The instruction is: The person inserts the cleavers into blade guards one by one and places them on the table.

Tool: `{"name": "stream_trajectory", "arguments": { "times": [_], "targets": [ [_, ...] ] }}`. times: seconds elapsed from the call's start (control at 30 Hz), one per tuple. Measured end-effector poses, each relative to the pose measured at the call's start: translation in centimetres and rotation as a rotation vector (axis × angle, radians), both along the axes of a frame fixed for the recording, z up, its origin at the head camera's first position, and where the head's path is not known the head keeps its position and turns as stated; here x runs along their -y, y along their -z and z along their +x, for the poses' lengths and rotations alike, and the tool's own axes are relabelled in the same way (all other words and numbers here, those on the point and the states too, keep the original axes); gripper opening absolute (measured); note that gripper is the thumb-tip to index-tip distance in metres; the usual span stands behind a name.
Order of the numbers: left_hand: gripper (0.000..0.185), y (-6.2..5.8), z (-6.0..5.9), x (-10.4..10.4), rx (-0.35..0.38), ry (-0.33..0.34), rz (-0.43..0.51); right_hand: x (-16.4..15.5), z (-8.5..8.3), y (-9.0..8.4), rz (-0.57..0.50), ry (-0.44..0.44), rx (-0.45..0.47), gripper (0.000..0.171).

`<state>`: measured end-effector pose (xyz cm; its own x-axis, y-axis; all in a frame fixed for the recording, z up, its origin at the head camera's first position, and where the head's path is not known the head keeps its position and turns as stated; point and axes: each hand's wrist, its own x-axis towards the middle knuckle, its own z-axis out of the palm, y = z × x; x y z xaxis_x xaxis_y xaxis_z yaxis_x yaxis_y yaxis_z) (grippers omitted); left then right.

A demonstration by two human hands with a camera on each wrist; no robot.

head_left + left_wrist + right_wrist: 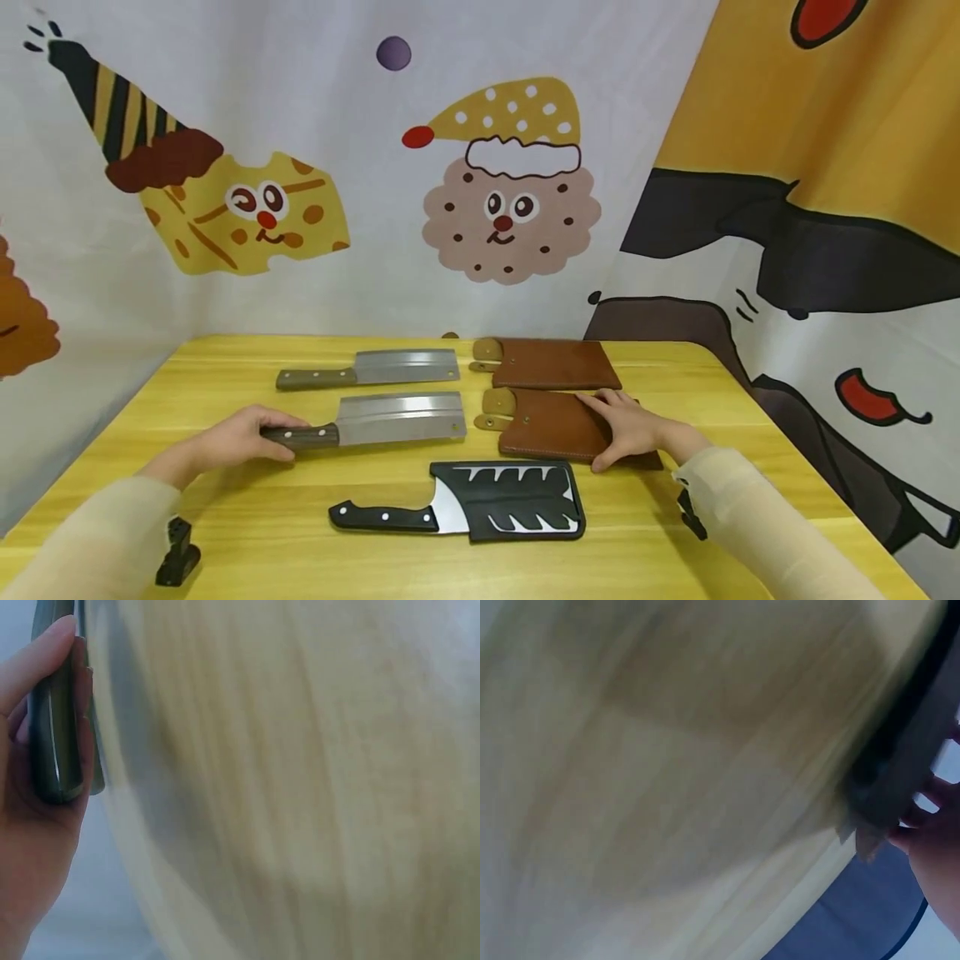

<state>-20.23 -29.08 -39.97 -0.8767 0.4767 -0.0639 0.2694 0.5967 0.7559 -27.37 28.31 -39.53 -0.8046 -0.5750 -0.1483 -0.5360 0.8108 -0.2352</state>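
Landmark: black-handled cleaver [390,517], blade in black cut-out sheath [517,498], near edge of yellow table [247,542].

- Behind it, left: middle cleaver [397,418]. Left hand [243,435] grips its dark handle, fingers curled round. Left wrist view only: handle end [54,712] glossy dark green, thumb laid along it; head view hides this.
- Behind it, right: near brown sheath [551,425]. Right hand [630,429] lies on it, thumb at the near edge. Right wrist view blurred; grip cannot be judged there.
- Farther back: second cleaver [375,368], far brown sheath [547,363].
- No legible writing.
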Motion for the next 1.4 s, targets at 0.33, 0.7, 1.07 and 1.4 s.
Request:
{"name": "stream_trajectory", "arguments": {
  "times": [0.33, 0.7, 1.07, 1.4],
  "targets": [
    [0.047, -2.1, 0.0, -0.8, -0.06, 0.034, 0.014, -0.2, 0.9, -0.7, -0.048, 0.003, -0.01, 0.111],
    [0.047, -2.7, -0.3, -1.8, -0.04, 0.025, -0.014, 0.3, 1.8, -1.4, -0.07, -0.011, 0.002, 0.108],
    [0.046, -2.9, -0.5, -2.4, -0.044, 0.038, -0.026, 1.1, 2.0, -2.0, -0.08, -0.023, 0.019, 0.109],
    [0.043, -3.0, -0.4, -2.9, -0.057, 0.064, -0.017, 2.0, 2.2, -2.2, -0.08, -0.041, 0.042, 0.109]
  ]
}}
